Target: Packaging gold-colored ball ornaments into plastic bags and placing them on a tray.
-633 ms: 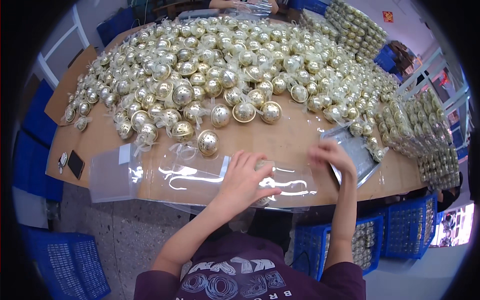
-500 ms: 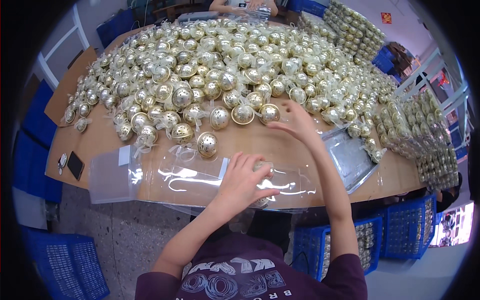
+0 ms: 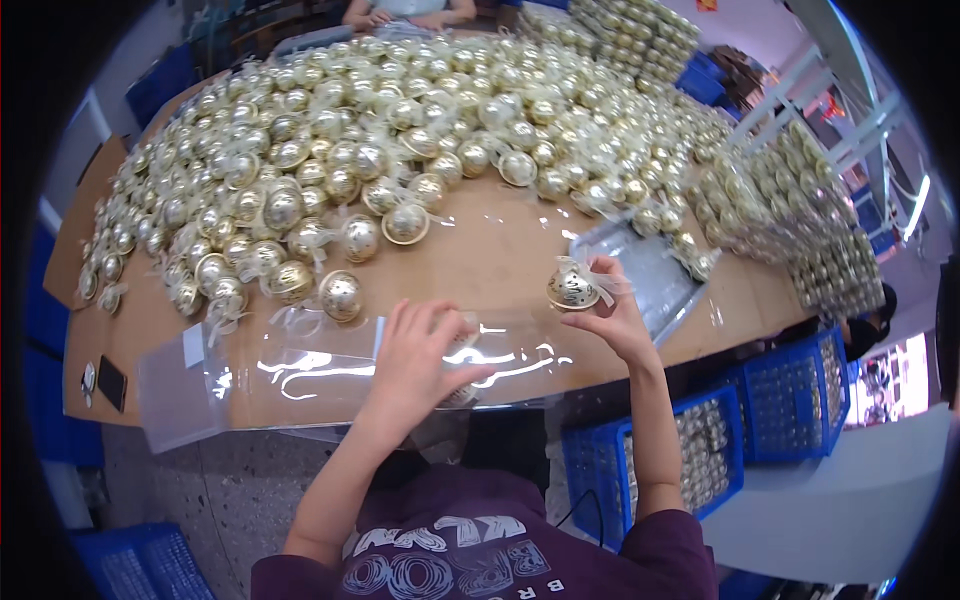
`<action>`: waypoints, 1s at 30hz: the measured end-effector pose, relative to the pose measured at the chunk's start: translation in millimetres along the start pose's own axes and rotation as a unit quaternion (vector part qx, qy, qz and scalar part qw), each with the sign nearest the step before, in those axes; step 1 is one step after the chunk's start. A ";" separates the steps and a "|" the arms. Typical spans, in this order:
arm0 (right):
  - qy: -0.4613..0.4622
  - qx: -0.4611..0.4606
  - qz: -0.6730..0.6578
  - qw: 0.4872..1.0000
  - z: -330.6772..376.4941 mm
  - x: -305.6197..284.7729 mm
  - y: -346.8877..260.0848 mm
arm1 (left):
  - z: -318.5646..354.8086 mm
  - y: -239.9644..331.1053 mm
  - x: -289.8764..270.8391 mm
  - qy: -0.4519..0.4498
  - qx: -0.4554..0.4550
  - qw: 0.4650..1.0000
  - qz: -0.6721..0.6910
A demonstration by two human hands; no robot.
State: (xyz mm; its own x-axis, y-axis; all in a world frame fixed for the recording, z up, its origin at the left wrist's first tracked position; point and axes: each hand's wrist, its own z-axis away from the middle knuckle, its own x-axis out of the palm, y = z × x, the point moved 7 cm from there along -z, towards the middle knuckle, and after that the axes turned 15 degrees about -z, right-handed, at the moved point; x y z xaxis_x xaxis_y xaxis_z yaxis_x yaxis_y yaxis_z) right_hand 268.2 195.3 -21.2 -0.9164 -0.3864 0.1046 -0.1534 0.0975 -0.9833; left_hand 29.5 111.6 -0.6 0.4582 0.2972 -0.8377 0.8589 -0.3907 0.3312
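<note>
My right hand is closed on a gold ball ornament, a shiny ball with dark printed markings and a sheer pale ribbon. It is held above the table, right of the clear plastic packaging at the front edge. Over that packaging lies my left hand, fingers spread and thumb pointing right. Gold balls show partly under its thumb and fingers; the hand hides most of them. One loose ornament sits just beyond the plastic, left of my left hand.
A big heap of ornaments covers the far table. To the right lie a clear tray and stacked filled packs. Blue crates stand below at right. A phone lies far left. Another person's hands are across the table.
My right hand has closed on an ornament from the heap's near edge and drawn it toward me. My left hand stays over the packaging. The whole view has shifted.
</note>
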 end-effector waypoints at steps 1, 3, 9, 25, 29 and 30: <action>0.007 -0.011 0.048 0.999 11.2 -6.0 -0.5 | -1.5 1.8 0.5 -0.006 0.006 1.000 0.005; 0.056 0.006 0.044 0.997 36.4 -13.8 2.6 | -3.2 2.8 -0.2 -0.005 -0.003 1.000 0.001; 0.106 -0.068 0.356 0.926 77.8 13.9 -4.7 | -4.8 6.1 2.4 -0.009 0.002 1.000 -0.009; 0.010 -0.023 0.085 0.996 36.9 56.8 36.9 | 0.2 14.6 3.6 -0.017 0.086 0.989 -0.121; 0.039 0.101 -0.024 0.994 43.4 55.2 62.1 | -0.2 6.8 4.6 -0.028 0.034 0.997 -0.065; 0.041 0.101 -0.025 0.994 43.0 55.4 64.5 | -0.9 4.4 4.4 -0.034 0.024 0.998 -0.049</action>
State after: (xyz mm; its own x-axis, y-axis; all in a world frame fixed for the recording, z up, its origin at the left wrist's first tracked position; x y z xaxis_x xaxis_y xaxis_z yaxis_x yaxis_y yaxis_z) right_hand 223.5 140.7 -85.2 -0.9382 -0.3086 0.1568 -0.1286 -0.1097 -0.9856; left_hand 35.5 111.9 -2.4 0.3550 0.2766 -0.8930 0.8858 -0.4050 0.2267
